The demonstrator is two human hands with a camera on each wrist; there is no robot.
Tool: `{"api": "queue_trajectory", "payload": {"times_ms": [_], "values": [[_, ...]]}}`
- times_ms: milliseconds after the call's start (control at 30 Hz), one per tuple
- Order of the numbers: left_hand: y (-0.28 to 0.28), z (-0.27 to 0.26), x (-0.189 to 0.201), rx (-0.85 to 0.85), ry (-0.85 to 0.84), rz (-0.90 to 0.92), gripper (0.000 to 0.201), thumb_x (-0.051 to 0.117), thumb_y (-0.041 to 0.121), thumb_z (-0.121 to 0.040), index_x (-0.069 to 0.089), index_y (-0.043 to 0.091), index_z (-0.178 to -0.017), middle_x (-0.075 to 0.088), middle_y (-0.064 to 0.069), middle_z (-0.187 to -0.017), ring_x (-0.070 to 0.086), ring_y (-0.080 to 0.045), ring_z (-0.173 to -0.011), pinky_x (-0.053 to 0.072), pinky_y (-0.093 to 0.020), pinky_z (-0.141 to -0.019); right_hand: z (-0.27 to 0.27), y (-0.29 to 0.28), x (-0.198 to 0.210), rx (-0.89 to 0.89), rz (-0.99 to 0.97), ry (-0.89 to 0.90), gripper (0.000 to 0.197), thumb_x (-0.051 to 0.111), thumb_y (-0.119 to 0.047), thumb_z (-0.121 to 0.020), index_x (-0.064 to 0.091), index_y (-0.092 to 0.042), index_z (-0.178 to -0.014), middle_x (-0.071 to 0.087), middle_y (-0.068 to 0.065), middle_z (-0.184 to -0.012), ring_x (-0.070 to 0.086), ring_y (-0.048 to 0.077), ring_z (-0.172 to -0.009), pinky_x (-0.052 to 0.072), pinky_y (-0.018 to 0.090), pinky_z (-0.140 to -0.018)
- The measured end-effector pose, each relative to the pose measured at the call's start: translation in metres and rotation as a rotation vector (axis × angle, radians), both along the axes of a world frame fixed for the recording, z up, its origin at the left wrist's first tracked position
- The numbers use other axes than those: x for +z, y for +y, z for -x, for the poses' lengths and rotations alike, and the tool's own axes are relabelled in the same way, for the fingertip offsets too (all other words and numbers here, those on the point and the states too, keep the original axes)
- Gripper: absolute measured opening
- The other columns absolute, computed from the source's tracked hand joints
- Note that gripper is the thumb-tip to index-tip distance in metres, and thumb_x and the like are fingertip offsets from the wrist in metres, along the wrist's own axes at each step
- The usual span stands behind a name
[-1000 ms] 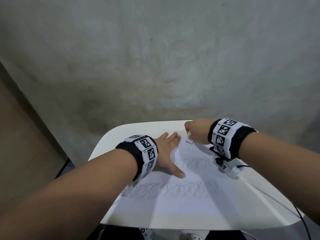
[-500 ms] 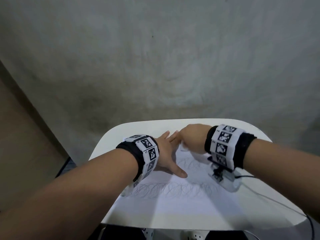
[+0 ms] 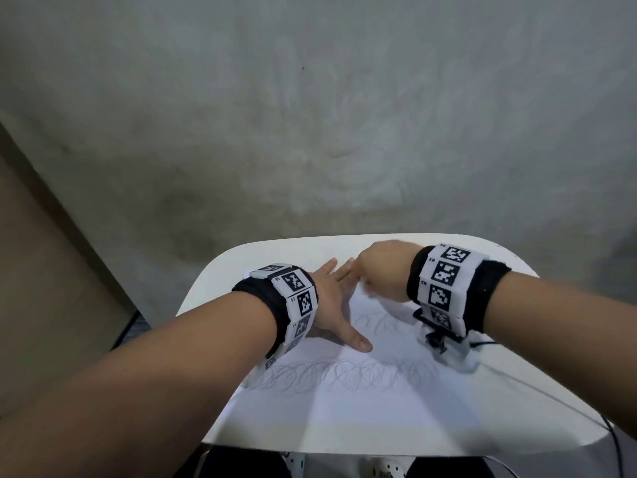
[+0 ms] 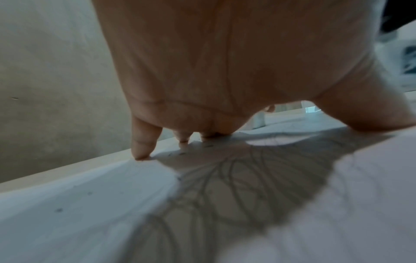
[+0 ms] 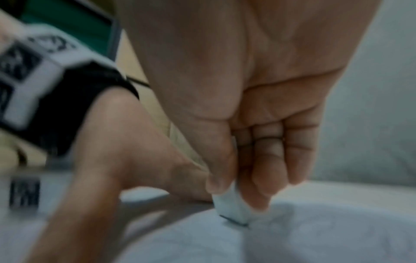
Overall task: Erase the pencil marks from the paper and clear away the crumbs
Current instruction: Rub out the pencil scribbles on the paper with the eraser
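Observation:
A white sheet of paper [image 3: 362, 408] lies on a small white table [image 3: 220, 270], with looping pencil marks [image 3: 344, 372] in rows across it. My left hand [image 3: 332, 298] lies flat on the paper's far left part, fingers spread, thumb pointing right. In the left wrist view the left hand's fingertips [image 4: 141, 151] press on the sheet over the scribbles [image 4: 225, 186]. My right hand [image 3: 382, 270] is at the paper's far end, touching the left fingers. It pinches a small white eraser [image 5: 233, 208] between thumb and fingers, its dark-edged tip on the paper [image 5: 315, 231]. Small dark crumbs [image 4: 59, 210] dot the sheet.
A grey wall [image 3: 310, 115] rises just behind the table. A thin black cable [image 3: 551, 395] runs over the table's right side toward the near right corner. Brown floor or panel [image 3: 41, 270] shows at left. The table's near edge lies close to my body.
My right hand with the eraser slid left along the far end of the paper until it met the left hand's fingers. The left hand stayed flat in place.

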State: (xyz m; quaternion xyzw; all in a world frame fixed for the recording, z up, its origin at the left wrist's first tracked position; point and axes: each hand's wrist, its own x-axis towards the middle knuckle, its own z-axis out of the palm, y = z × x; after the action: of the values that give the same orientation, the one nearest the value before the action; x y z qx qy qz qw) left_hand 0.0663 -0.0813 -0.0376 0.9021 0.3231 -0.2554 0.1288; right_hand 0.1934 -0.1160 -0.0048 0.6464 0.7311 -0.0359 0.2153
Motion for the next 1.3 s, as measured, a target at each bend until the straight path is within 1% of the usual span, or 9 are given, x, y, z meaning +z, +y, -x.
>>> {"api": "queue_trajectory", "payload": {"times_ms": [133,300,433,600,733,900,1033,1167,1300], "values": [[-0.002,0.001,0.001,-0.009,-0.008,-0.008,0.128,0.064,0.074,-0.075,-0.023,0.023,-0.153,-0.028,0.008,-0.160,-0.025,-0.019,-0.148,-0.002,-0.048,-0.118,-0.019,0.004,0.013,-0.064,-0.017,-0.056,0.016,0.053,-0.014,-0.090,0.066,-0.010,-0.098,0.067,0.007,-0.095,0.059,0.026,-0.082,0.046,0.029,-0.070],[0.000,0.000,0.000,0.006,-0.007,0.012,0.128,0.066,0.074,-0.072,-0.025,0.030,-0.151,-0.026,0.010,-0.160,-0.024,-0.019,-0.148,-0.001,-0.051,-0.118,-0.002,-0.003,0.001,0.043,0.043,-0.010,0.010,0.053,-0.013,-0.089,0.062,-0.015,-0.093,0.059,0.002,-0.081,0.051,0.023,-0.078,0.040,0.028,-0.069],[-0.002,0.000,0.000,-0.005,-0.018,-0.012,0.128,0.064,0.073,-0.075,-0.023,0.022,-0.153,-0.027,0.007,-0.161,-0.024,-0.019,-0.148,-0.003,-0.047,-0.118,-0.019,0.001,0.009,-0.049,-0.036,-0.064,0.009,0.051,-0.012,-0.089,0.059,-0.014,-0.086,0.055,0.000,-0.076,0.055,0.026,-0.081,0.045,0.029,-0.070],[0.001,0.001,-0.002,0.002,-0.006,0.017,0.130,0.066,0.075,-0.071,-0.026,0.029,-0.151,-0.027,0.010,-0.160,-0.025,-0.019,-0.147,-0.001,-0.053,-0.118,-0.007,-0.004,-0.001,-0.007,0.008,0.058,0.019,0.054,-0.018,-0.089,0.066,-0.012,-0.102,0.066,0.001,-0.090,0.063,0.025,-0.088,0.049,0.033,-0.077],[0.001,0.000,-0.002,0.000,-0.014,-0.005,0.130,0.064,0.076,-0.072,-0.024,0.024,-0.153,-0.028,0.008,-0.160,-0.025,-0.019,-0.148,-0.001,-0.051,-0.118,-0.019,0.000,0.008,-0.085,-0.036,-0.056,0.012,0.051,-0.018,-0.091,0.062,-0.013,-0.091,0.061,0.001,-0.085,0.058,0.024,-0.080,0.050,0.032,-0.073],[0.002,0.001,-0.002,-0.004,-0.013,0.015,0.130,0.066,0.075,-0.072,-0.025,0.027,-0.152,-0.029,0.010,-0.160,-0.025,-0.018,-0.147,-0.001,-0.052,-0.118,-0.015,-0.006,0.006,-0.092,0.003,0.075,0.013,0.055,-0.020,-0.087,0.065,-0.015,-0.093,0.066,-0.001,-0.089,0.062,0.023,-0.087,0.047,0.031,-0.075],[0.002,0.001,-0.003,0.000,-0.029,0.011,0.129,0.066,0.075,-0.071,-0.022,0.027,-0.153,-0.028,0.009,-0.160,-0.024,-0.018,-0.147,-0.001,-0.052,-0.118,-0.016,-0.006,0.006,-0.069,-0.057,-0.007,0.018,0.051,-0.019,-0.090,0.066,-0.015,-0.100,0.066,0.000,-0.094,0.064,0.024,-0.090,0.045,0.028,-0.068],[0.003,0.001,-0.004,-0.010,-0.017,0.011,0.128,0.066,0.074,-0.072,-0.020,0.027,-0.154,-0.029,0.010,-0.159,-0.025,-0.018,-0.147,-0.002,-0.051,-0.118,-0.014,-0.011,0.006,-0.069,-0.016,0.150,0.014,0.054,-0.019,-0.086,0.059,-0.028,-0.076,0.056,-0.008,-0.072,0.056,0.021,-0.080,0.044,0.027,-0.066],[0.003,0.001,-0.004,-0.004,-0.014,-0.003,0.130,0.065,0.075,-0.072,-0.024,0.026,-0.153,-0.030,0.009,-0.159,-0.025,-0.018,-0.147,-0.003,-0.051,-0.118,-0.022,-0.011,0.013,-0.111,-0.056,0.085,0.014,0.049,-0.018,-0.085,0.060,-0.024,-0.079,0.055,-0.007,-0.076,0.052,0.020,-0.080,0.044,0.030,-0.074]]}}
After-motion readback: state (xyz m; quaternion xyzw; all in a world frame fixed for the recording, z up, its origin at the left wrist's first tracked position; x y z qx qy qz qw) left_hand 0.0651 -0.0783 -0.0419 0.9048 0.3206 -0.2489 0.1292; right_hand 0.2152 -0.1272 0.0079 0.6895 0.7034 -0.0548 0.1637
